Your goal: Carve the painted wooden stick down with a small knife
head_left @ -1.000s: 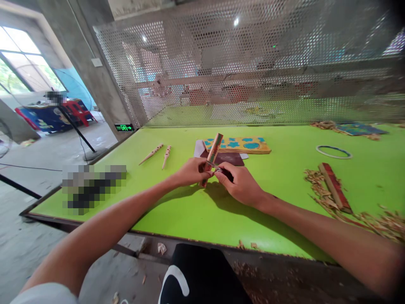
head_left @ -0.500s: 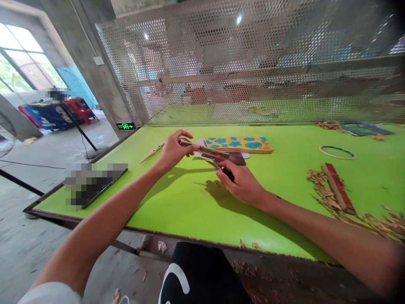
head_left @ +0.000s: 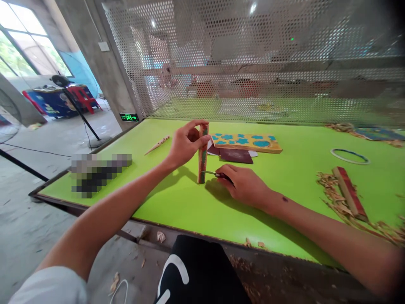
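My left hand [head_left: 189, 142] grips the upper part of a narrow painted wooden strip [head_left: 202, 165], which stands upright with its lower end at the green table top. In my right hand [head_left: 242, 182] is a small knife [head_left: 218, 174], its dark handle wrapped by the fingers. The thin blade points left and meets the strip's lower part. Behind the hands lies a yellow wooden board [head_left: 247, 142] with blue patches. A dark brown flat piece [head_left: 236, 156] and some white paper [head_left: 253, 153] lie close by it.
A reddish wooden block [head_left: 350, 193] lies among wood shavings [head_left: 330, 194] at right, below a pale ring [head_left: 350, 156]. A pointed wooden stick [head_left: 157, 145] rests left of my hand. Perforated metal mesh [head_left: 237, 76] borders the green table [head_left: 171, 211] at the back.
My left hand has turned the strip from nearly level to upright, lowering its end to the table. The knife's blade now meets its lower part. The view has shifted slightly.
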{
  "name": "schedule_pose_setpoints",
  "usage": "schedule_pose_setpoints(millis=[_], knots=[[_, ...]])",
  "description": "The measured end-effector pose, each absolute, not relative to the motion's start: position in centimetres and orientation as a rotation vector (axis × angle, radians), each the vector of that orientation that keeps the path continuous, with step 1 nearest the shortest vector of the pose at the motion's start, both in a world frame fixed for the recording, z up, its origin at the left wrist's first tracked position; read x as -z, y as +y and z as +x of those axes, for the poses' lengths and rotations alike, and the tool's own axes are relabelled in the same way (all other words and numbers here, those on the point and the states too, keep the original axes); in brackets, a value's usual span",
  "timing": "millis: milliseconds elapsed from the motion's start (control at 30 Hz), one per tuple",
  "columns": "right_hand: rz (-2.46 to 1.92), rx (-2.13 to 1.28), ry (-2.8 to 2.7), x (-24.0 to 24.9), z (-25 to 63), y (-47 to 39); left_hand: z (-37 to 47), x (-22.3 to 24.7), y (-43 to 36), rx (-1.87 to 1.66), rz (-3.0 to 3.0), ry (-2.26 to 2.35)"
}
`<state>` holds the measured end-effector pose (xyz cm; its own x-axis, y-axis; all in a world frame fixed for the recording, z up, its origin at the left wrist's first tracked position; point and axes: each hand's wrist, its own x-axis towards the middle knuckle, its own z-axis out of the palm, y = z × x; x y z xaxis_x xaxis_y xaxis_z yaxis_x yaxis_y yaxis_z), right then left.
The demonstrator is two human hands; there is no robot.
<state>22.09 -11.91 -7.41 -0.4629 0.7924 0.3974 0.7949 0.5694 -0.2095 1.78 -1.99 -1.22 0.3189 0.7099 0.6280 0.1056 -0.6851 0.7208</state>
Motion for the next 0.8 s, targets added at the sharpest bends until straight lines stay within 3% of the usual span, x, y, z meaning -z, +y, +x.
schedule_pose_setpoints(millis=[367, 800], knots=[[-1.128, 0.375, -2.470, 8.0, 20.8, -10.8, 2.2, 2.5, -0.7, -1.263, 1.971, 0.645], [-1.258, 0.396, -2.497, 7.8, 19.9, -11.2, 2.7, 2.2, -1.0, -1.253, 1.943, 0.552]])
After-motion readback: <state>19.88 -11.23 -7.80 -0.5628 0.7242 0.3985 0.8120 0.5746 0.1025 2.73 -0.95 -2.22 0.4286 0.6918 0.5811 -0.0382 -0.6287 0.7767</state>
